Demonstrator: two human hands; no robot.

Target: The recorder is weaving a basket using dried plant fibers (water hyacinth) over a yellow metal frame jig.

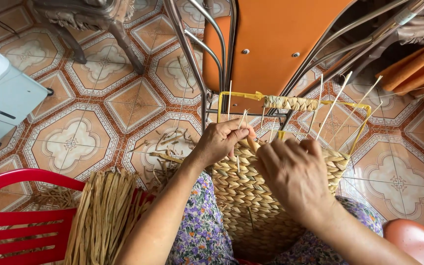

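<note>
1. Patterned tile floor lies bare left of the fingers; orange chair stands just beyond.
2. Left hand pinches a straw strand at the woven basket rim.
3. Right hand is curled, its grip hidden.
4. Straw bundle rests left on the red chair.

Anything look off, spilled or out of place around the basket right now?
Only loose scraps of dried straw scattered on the tiled floor left of the woven basket. The left hand and right hand both work at the basket's rim under the yellow frame. The straw bundle lies tidy on the red chair.
</note>
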